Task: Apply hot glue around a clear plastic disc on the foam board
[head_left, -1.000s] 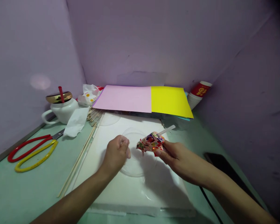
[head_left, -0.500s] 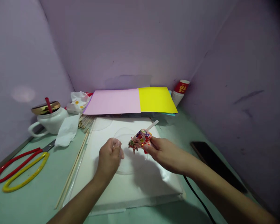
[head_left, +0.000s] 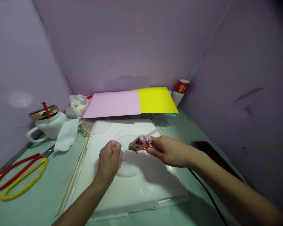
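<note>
My right hand [head_left: 167,150] grips a small hot glue gun [head_left: 141,142] wrapped in a colourful floral pattern, its nozzle pointing left and down and a white glue stick [head_left: 151,133] sticking out of its back. My left hand [head_left: 109,160] is closed in a pinch on the left edge of a clear round plastic disc [head_left: 129,153]. The disc lies on a white foam board [head_left: 132,185]. The glue gun's tip hovers just above the disc, close to my left fingers.
Pink and yellow paper sheets [head_left: 129,102] lie behind the board. Red-and-yellow scissors [head_left: 19,175], wooden skewers [head_left: 74,174], a tissue [head_left: 66,135] and a white pot with a gold lid [head_left: 46,124] sit at the left. Stacked paper cups [head_left: 180,91] and a dark phone [head_left: 212,155] are at the right.
The glue gun has tilted lower and moved a little nearer my left hand. The view shifted, so everything sits further left in the picture.
</note>
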A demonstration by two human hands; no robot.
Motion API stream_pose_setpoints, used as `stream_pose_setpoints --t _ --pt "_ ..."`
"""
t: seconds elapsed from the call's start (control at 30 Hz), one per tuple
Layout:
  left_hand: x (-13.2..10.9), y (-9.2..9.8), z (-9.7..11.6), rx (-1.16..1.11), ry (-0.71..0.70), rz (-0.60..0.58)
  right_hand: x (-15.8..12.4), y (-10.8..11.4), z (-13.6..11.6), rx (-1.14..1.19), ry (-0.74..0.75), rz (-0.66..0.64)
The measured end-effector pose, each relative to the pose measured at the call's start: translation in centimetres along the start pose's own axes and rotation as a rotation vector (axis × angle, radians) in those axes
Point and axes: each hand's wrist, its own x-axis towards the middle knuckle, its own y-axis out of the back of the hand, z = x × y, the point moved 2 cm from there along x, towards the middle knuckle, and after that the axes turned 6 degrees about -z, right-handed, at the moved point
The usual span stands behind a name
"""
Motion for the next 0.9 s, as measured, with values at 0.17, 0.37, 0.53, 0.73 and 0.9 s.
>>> stream_pose_setpoints --t 0.17,0.37,0.53,0.73,0.9 --pt "0.2 -0.1 -0.3 -0.014 -0.024 -0.001 0.1 -0.9 0.5 0.105 -0.106 0.025" --pt "0.2 -0.1 -0.5 -0.005 -0.011 0.003 -0.1 -1.5 -0.9 0.133 -0.204 0.093" --pt "0.1 -0.1 -0.2 -0.023 -0.003 0.01 -0.5 -1.0 -1.4 0.019 -0.142 0.065" --pt "0.1 -0.1 0.1 -0.022 0.026 0.023 -0.8 -1.4 -1.2 -0.028 -0.116 0.07" --pt "0.0 -0.1 0.1 -0.001 0.029 0.016 -0.1 -1.3 -0.7 0.133 -0.154 0.067"
